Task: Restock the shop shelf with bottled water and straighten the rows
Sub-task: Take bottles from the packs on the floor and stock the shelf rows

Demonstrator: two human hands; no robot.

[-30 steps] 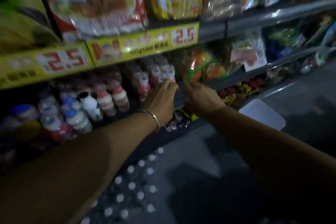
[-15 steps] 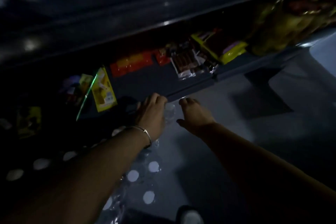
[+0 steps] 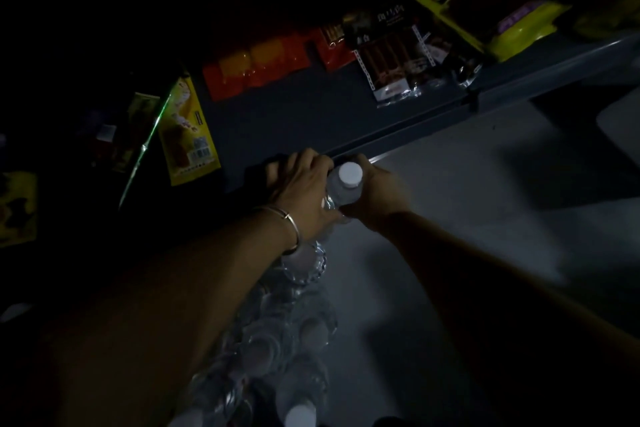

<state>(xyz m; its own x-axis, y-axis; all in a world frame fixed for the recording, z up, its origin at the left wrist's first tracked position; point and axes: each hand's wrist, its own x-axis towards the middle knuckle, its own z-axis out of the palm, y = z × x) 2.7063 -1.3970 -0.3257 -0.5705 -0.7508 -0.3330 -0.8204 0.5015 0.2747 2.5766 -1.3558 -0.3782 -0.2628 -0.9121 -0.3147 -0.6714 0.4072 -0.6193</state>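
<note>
Gripping bottle [image 3: 341, 191] shoulder, both hands, left [image 3: 304, 191] and right [image 3: 377, 194], curled round it (thin plastic, probably slick; hold below cap).

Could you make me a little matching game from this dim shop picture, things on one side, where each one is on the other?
Things:
1. water bottle
2. bracelet
3. yellow packet
4. pack of bottles

Places:
A. on the floor, under the left forearm
B. between the left hand and right hand
C. on the left wrist
D. at the left end of the bottom shelf

Pairs: 1-B, 2-C, 3-D, 4-A
</note>
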